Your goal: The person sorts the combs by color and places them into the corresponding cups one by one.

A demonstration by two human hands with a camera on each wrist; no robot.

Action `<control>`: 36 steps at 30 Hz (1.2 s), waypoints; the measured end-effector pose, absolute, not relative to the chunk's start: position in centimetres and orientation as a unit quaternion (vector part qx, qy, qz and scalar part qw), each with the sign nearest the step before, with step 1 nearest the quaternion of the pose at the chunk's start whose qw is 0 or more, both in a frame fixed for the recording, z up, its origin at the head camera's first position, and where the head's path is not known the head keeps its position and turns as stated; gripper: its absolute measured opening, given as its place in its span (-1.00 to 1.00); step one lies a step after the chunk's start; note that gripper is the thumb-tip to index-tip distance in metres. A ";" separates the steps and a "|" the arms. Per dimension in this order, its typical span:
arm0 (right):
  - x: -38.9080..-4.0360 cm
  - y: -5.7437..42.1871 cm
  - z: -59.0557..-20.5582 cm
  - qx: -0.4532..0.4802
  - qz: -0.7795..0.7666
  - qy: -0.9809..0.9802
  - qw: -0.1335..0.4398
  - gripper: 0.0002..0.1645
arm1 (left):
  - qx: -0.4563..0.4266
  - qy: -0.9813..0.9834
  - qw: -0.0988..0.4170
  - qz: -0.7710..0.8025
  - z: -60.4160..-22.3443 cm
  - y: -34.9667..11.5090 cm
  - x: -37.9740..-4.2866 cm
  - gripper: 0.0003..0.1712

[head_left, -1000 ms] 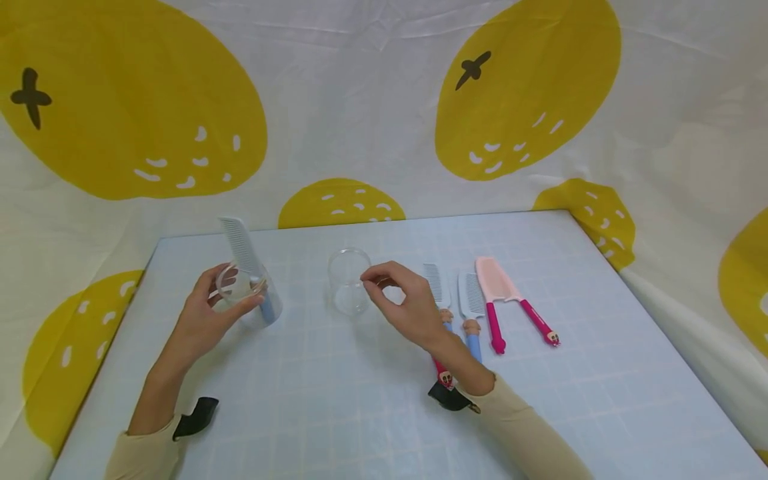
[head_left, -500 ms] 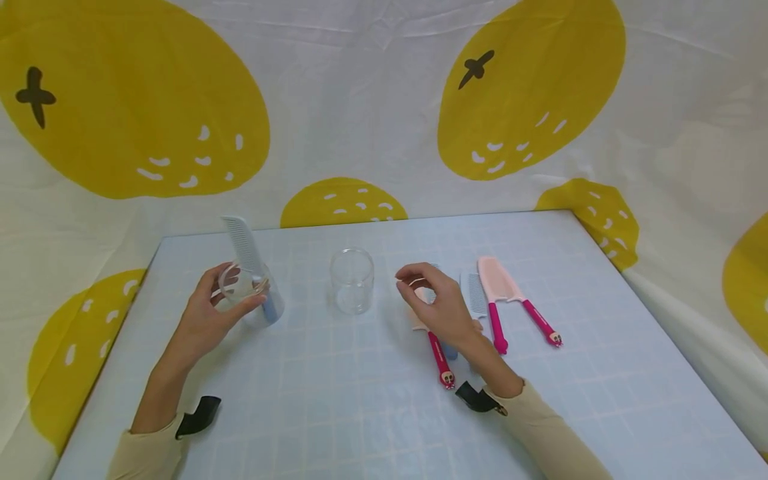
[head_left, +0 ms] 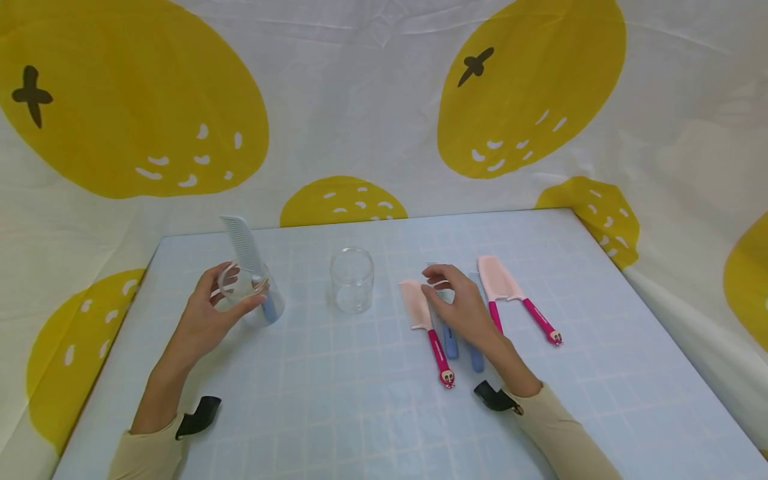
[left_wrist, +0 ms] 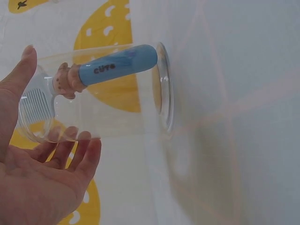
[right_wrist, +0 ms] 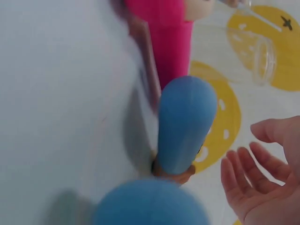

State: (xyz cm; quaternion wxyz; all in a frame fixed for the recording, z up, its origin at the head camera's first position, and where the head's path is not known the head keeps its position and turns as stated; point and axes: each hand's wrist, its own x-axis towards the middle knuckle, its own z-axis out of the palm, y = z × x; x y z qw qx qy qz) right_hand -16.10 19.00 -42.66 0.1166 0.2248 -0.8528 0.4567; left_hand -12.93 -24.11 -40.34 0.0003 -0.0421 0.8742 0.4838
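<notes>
My left hand (head_left: pixel 207 320) grips a clear glass (head_left: pixel 277 293) near its rim, thumb on one side and fingers on the other. Inside leans a comb (head_left: pixel 242 241), pale teeth up and blue handle down; the left wrist view shows that blue handle (left_wrist: pixel 119 65) through the glass wall. My right hand (head_left: pixel 465 310) is over two blue-handled combs (head_left: pixel 451 341), fingers loosely bent and nothing between them. It partly hides their toothed heads. In the right wrist view the fingers of the right hand (right_wrist: pixel 267 178) stand apart from the blue handles (right_wrist: pixel 187 117).
A second clear glass (head_left: pixel 352 283) stands between the hands. Just left of the right hand lies a pink comb (head_left: pixel 414 303) with a magenta handle. Two more pink combs (head_left: pixel 495 277) lie to its right, heads overlapping. A fruit-print cloth (head_left: pixel 360 100) hangs behind the table.
My right hand has moved right, away from the second glass and over the blue-handled combs, uncovering the nearer pink comb. My left hand keeps holding its glass in the same place.
</notes>
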 end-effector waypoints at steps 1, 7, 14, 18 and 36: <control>-16.1 19.2 -42.7 0.219 0.451 -0.858 0.111 -0.60 | -0.042 0.874 0.000 0.485 -40.3 -24.1 -12.9 0.24; -15.9 20.2 -43.3 0.191 0.413 -0.888 0.070 -0.53 | -0.046 0.874 -0.005 0.484 -40.3 -24.0 -12.8 0.24; -15.7 20.9 -43.7 0.163 0.394 -0.904 0.031 -0.46 | -0.043 0.875 -0.006 0.481 -40.3 -24.2 -12.9 0.22; -15.6 21.2 -43.7 0.139 0.372 -0.918 0.011 -0.43 | -0.044 0.876 -0.006 0.481 -40.3 -24.2 -12.9 0.23; -16.3 21.3 -42.9 0.088 0.336 -0.934 -0.080 -0.24 | -0.047 0.877 -0.003 0.478 -40.5 -24.0 -12.8 0.25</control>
